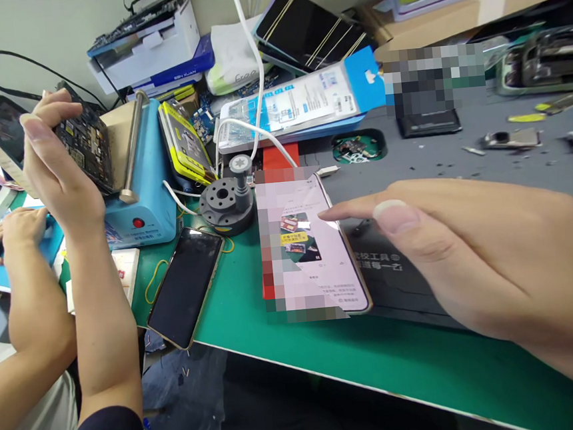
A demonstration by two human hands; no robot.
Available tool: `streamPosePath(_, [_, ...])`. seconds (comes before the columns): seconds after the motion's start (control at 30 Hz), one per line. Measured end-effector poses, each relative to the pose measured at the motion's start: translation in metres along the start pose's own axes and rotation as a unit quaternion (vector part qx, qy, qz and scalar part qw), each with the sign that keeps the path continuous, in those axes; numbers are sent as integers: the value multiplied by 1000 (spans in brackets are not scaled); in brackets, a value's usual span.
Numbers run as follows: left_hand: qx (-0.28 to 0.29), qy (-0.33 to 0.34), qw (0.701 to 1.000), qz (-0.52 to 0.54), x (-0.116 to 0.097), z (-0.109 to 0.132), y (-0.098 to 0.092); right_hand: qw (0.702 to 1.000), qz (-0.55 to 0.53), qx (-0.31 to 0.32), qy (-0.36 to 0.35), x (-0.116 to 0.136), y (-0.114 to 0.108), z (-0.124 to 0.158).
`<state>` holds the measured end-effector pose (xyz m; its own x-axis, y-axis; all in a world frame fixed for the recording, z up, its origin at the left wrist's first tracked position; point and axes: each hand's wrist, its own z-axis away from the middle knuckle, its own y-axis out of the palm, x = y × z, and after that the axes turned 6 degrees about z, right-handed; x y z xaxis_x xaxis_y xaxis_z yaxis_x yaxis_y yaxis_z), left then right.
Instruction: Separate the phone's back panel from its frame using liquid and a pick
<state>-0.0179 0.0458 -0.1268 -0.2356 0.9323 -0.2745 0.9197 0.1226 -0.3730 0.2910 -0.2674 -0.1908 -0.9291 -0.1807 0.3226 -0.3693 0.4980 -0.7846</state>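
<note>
My left hand [54, 148] is raised at the upper left, its fingers bent around the edge of an opened phone [90, 142] with a bare circuit board showing. Part of that phone is hidden behind my hand and wrist. My right hand [475, 258] comes in from the right and holds nothing. Its index finger stretches to the lit screen of a smartphone [338, 257], with the tip at the right side of the display. That screen shows a picture and text, partly blurred out. Near the table's front edge lies a dark-screened phone [187, 284].
A blue separator machine [158, 206] stands behind my left wrist. Beside it sits a round grey holder [225, 207]. Packaged blue sheets [307, 103] and a grey mat [432, 155] with small metal parts occupy the back. Another person's arm [32, 284] rests at the far left.
</note>
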Motion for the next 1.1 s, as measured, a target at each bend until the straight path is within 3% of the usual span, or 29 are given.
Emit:
streamPosePath(0.27, [2, -35, 999, -24, -2, -1, 0, 997, 44, 42, 41, 6, 1, -5])
streamPosePath(0.57, [-5, 3, 1000, 5, 1, 1, 1, 998, 24, 42, 42, 5, -2, -3])
streamPosePath(0.7, [-6, 1, 1000, 3, 0, 1, 1, 999, -25, 39, 26, 2, -5, 3])
streamPosePath(0.8, [-2, -8, 1000, 3, 0, 1, 0, 999, -20, 41, 15, 0, -5, 5])
streamPosePath(1.0, [11, -3, 1000, -1, 6, 0, -3, 999, -17, -16, -27, -3, 2, 4])
streamPosePath(1.1, [6, 3, 1000, -9, 6, 1, -2, 1000, -8, -6, -25, -4, 5, 3])
